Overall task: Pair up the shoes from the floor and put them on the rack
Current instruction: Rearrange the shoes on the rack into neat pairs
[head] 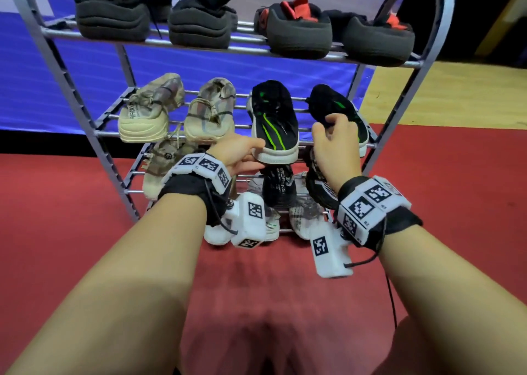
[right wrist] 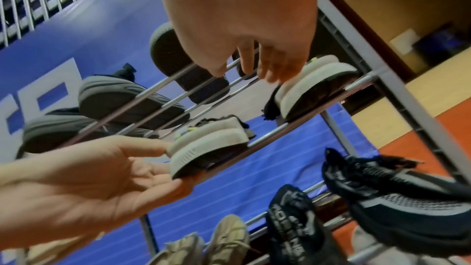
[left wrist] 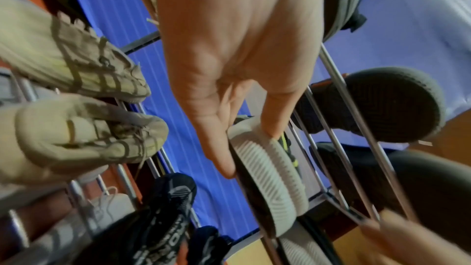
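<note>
Two black shoes with green stripes and white soles stand side by side on the middle shelf of a grey metal rack [head: 61, 80], toes pointing away from me. My left hand [head: 256, 153] pinches the white heel of the left shoe [head: 275, 118], thumb on one side and fingers under the sole [left wrist: 275, 178]. My right hand [head: 335, 123] curls over the heel collar of the right shoe [head: 333, 100]. In the right wrist view that shoe's heel [right wrist: 318, 84] rests on the shelf bars below my right hand [right wrist: 252, 72].
Dark slippers [head: 196, 23] fill the top shelf. A beige pair [head: 148, 112] stands left of the black pair. Lower shelves hold a beige shoe [head: 159, 169], black shoes [head: 278, 186] and pale shoes [head: 302, 212]. Red floor [head: 57, 203] surrounds the rack.
</note>
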